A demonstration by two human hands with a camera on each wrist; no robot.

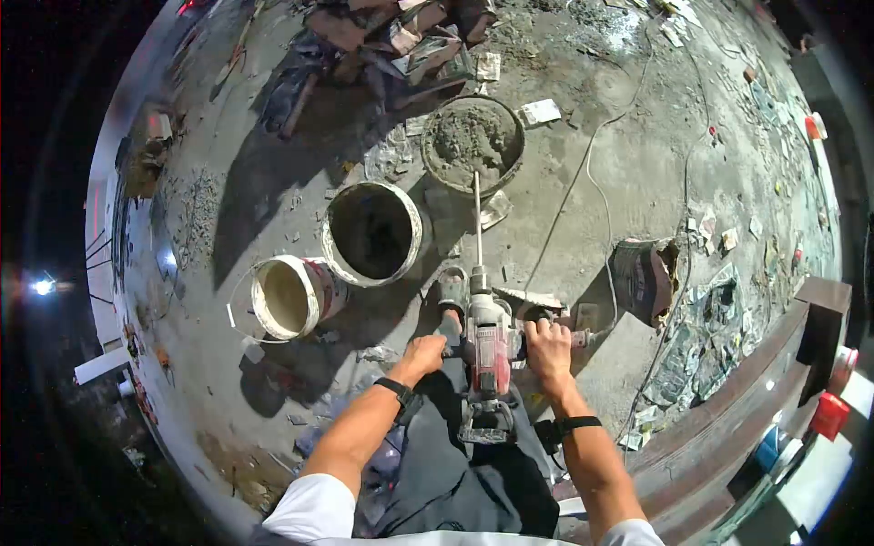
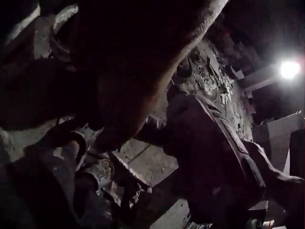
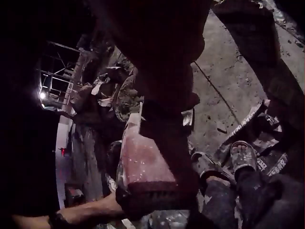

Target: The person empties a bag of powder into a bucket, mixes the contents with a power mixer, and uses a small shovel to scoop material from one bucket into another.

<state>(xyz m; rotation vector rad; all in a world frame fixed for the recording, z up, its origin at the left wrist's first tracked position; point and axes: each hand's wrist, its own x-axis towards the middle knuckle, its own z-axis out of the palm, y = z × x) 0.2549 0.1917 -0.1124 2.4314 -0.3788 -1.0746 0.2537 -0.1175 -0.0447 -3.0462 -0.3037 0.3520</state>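
Observation:
A red and grey power mixer (image 1: pixel 490 341), like a large drill, is held upright between my hands in the head view. My left hand (image 1: pixel 423 358) grips the handle on its left side, and my right hand (image 1: pixel 549 350) grips the one on the right. From its front a long metal rod (image 1: pixel 478 223) reaches into a round bucket (image 1: pixel 520 162) of wet grey mortar (image 1: pixel 464 136); the rod's tip is buried there. In the right wrist view the mixer's red housing (image 3: pixel 145 160) shows below my dark right hand (image 3: pixel 164 62). The left wrist view is mostly dark.
Left of the mortar bucket stand a large dark-insided bucket (image 1: pixel 421 227) and a smaller white bucket (image 1: pixel 259 300) with a wire handle. A torn bag (image 1: pixel 637 278) is at right. Cables (image 1: pixel 592 155) cross the floor, and a rubble pile (image 1: pixel 382 45) lies behind.

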